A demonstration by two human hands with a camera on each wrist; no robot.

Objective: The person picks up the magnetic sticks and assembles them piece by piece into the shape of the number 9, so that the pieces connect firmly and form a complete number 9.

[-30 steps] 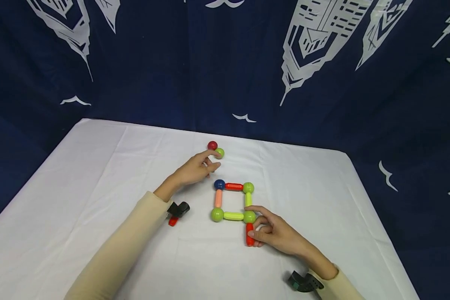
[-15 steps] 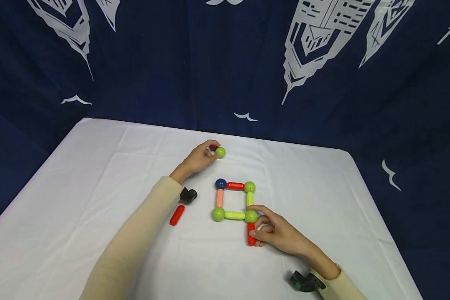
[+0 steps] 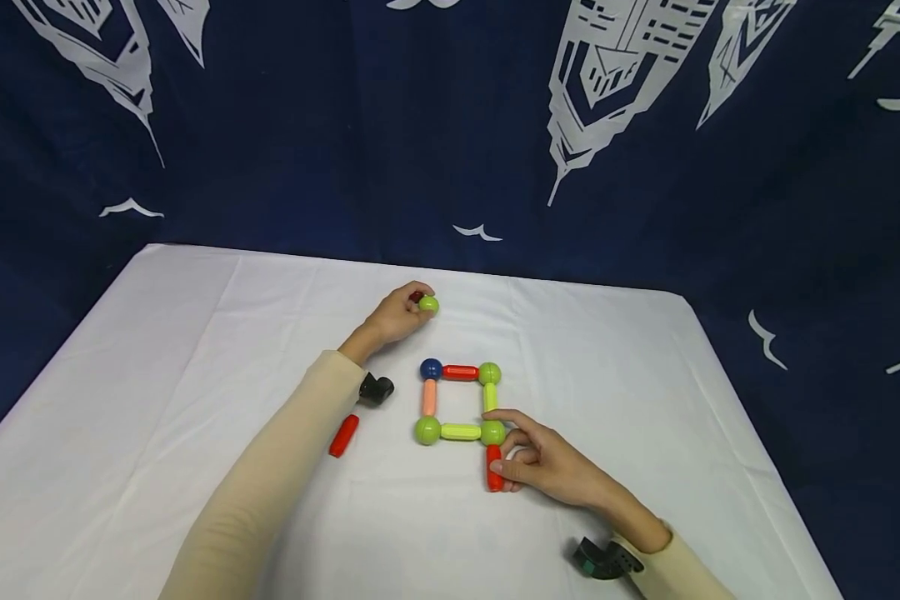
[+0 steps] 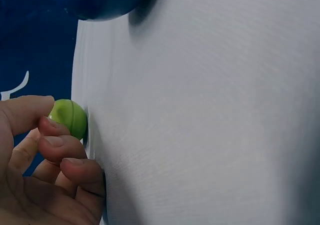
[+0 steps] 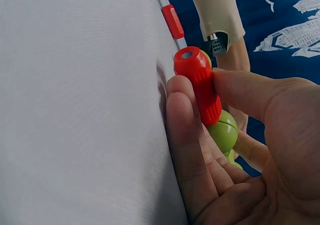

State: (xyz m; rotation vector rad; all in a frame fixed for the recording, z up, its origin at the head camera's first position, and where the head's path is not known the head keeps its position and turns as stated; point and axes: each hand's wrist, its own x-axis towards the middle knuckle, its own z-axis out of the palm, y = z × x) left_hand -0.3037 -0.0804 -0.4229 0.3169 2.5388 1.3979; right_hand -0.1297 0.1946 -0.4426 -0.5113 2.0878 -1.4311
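green ball (image 3: 429, 306) near far table edge (image 3: 450, 273)

Pinched red rod (image 5: 204, 92): shiny plastic by the looks of it, ribbed, a grey metallic disc (image 5: 187, 55) in its end.
Far green ball (image 4: 70, 116): glossy smooth plastic, fine seam round it.
Blue ball (image 3: 431, 369): glossy too (it catches the light, to my eye).
Tablecloth (image 3: 585, 375): matt fabric, fine weave, soft creases.
Backdrop (image 3: 420, 125): matt cloth, flat pale print.
Sleeves (image 3: 270, 467): plain matt cloth.
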